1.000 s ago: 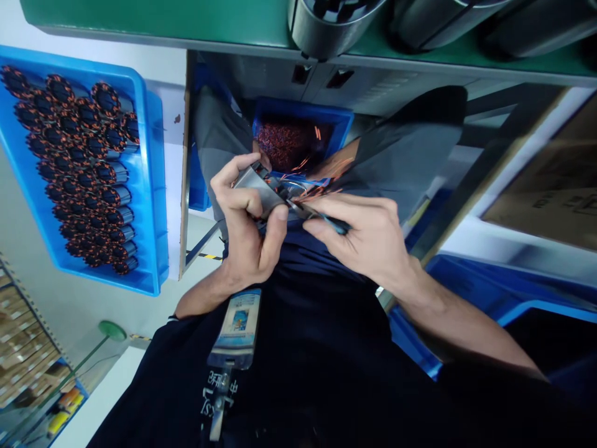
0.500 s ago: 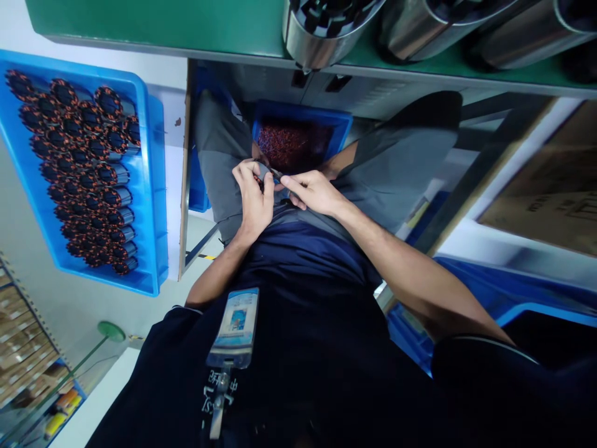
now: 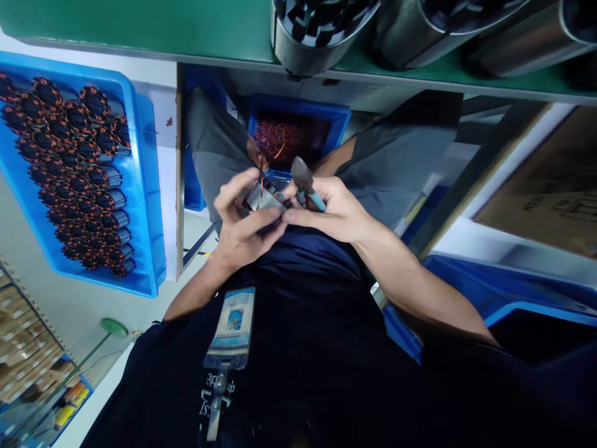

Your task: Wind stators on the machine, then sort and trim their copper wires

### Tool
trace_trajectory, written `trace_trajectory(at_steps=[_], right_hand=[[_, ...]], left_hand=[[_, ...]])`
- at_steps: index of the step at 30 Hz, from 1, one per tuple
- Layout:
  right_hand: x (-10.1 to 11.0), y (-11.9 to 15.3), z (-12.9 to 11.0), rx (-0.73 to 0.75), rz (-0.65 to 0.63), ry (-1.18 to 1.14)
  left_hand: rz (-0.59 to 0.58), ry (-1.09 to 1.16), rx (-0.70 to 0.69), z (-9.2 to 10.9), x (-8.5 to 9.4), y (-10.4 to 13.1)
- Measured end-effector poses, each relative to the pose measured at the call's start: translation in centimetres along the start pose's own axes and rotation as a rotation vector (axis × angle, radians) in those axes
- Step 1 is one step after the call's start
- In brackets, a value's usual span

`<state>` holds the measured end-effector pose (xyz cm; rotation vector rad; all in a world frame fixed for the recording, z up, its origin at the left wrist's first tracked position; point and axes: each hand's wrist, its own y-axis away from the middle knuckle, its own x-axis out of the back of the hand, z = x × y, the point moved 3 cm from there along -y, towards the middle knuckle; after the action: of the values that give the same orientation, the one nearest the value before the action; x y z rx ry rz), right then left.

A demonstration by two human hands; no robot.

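My left hand is closed round a motor stator, a short silvery cylinder with orange copper wire ends sticking up from it. A pair of cutting pliers with light-blue grips sits in my right hand, jaws pointing up and away from the stator. The fingertips of that hand touch the stator's right side or lie close to it; exact contact is hard to make out. Both hands are above my lap, and fingers cover part of the stator.
On the left stands a blue tray with rows of similar stators. A blue bin holding reddish wire scraps is between my feet. Metal cylinders stand on the green bench ahead. A cardboard box lies to the right.
Both hands have come up nearer the camera with the stator. The pliers, formerly pointing at the stator, now point upward in my right hand. Loose wire ends now show above the stator.
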<state>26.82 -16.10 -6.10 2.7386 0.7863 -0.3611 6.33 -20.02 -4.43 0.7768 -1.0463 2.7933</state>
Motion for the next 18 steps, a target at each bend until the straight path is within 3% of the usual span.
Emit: trace_trajectory(at_steps=[3,7,9,13,18], right_hand=[[0.6,1.2,-1.3,0.121,-0.014,0.064],[1.2,2.0,-3.1,0.249,-0.056,0.12],[1.2,2.2,-3.8,0.28,-0.078,0.147],[0.9,2.7,-4.7,0.238,0.051,0.181],[-0.6,3.5,-5.3,0.123,0.356,0.147]], left_hand=[[0.089,0.324,0.204,1.2,0.9,-0.9],[-0.224,0.831,0.745,3.3,0.9,-1.2],[-0.286,0.953,0.886,4.3,0.8,-1.2],[-0.194,0.936,0.91,4.3,0.1,-1.1],[-0.129,0.664,0.65,3.0,-0.7,-1.2]])
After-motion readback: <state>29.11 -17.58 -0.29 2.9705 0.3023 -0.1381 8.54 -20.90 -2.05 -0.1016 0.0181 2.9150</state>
